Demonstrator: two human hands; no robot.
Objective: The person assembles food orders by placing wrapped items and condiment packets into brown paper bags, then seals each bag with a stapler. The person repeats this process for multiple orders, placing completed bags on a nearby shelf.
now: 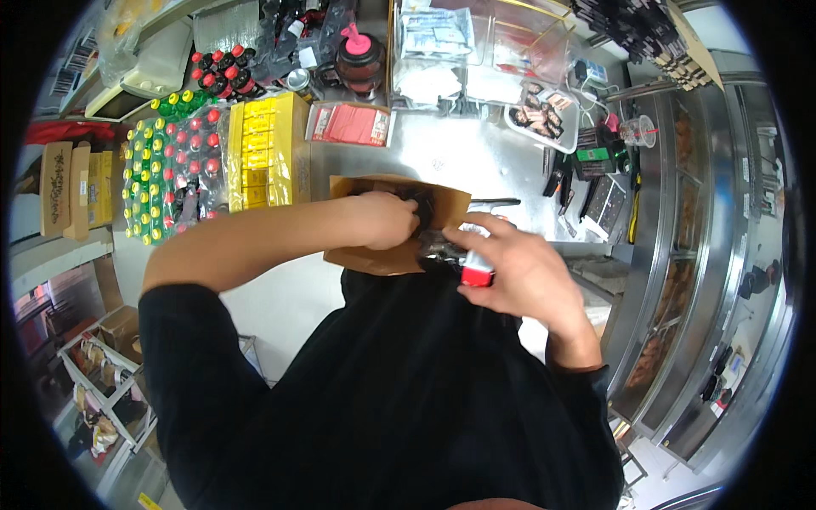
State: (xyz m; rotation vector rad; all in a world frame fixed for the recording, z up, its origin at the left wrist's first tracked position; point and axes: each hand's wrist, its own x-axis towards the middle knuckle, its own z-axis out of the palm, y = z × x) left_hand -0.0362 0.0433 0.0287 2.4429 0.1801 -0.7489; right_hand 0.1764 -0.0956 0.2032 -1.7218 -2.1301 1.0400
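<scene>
Right before me is a brown paper bag (373, 260), its mouth open towards me. My left hand (386, 220) reaches into this mouth with curled fingers, beside dark contents (423, 203). Whether it grips any of them is hidden. At the bag's right side, my right hand (526, 264) has its thumb and fingers around a red-and-white item (477, 275), perhaps the end of a package or bottle. Shiny clear plastic (440, 247) shows between that item and the bag; I cannot tell if they are one thing.
The steel table (408, 156) carries yellow boxes (258, 150), wrapped bottles (150, 182), a box of pink packets (350, 124) and a pink-topped jug (360, 60). A white tray of sachets (542, 118) and dark tools (561, 175) lie right. Steel-framed cabinets (676, 255) stand beyond.
</scene>
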